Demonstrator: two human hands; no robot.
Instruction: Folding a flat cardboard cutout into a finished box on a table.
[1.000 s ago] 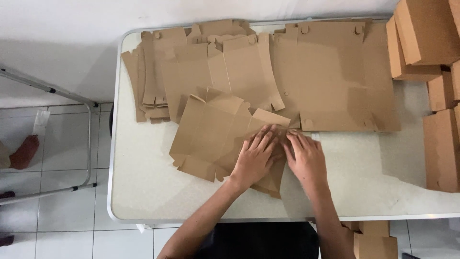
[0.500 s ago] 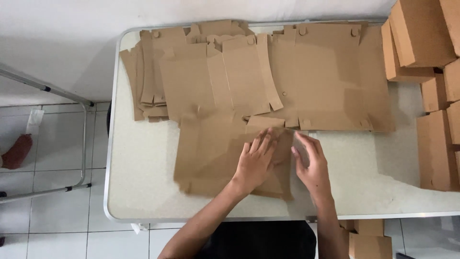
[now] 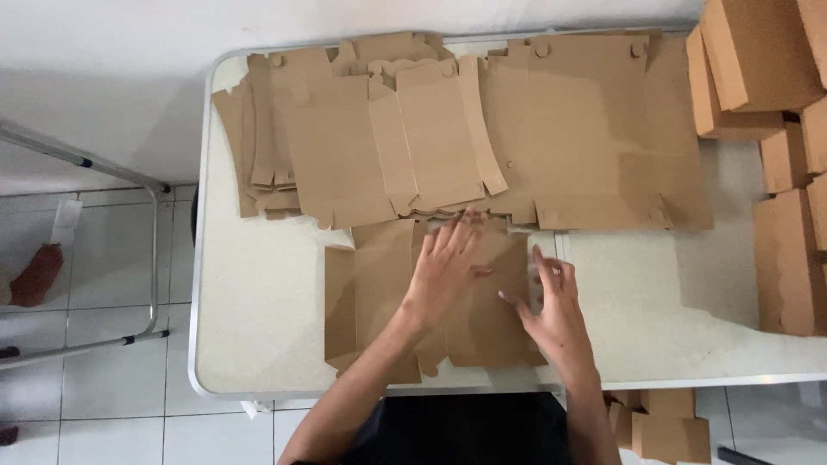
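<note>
Since a second ago the blank (image 3: 379, 293) has gone from half-folded to flat, and my hands have spread apart on it. Left hand (image 3: 444, 271) lies open, fingers splayed, pressing its middle; right hand (image 3: 556, 310) is open too, fingertips on its right edge. It sits at the table's (image 3: 250, 327) near edge, just below the stack (image 3: 482, 138) of flat blanks, with folded boxes (image 3: 775, 112) off right.

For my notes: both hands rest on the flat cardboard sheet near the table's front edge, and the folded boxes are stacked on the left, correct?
Not quite: in the head view the folded boxes are stacked on the right. Both the left hand and right hand do rest on the flat cardboard sheet.
</note>
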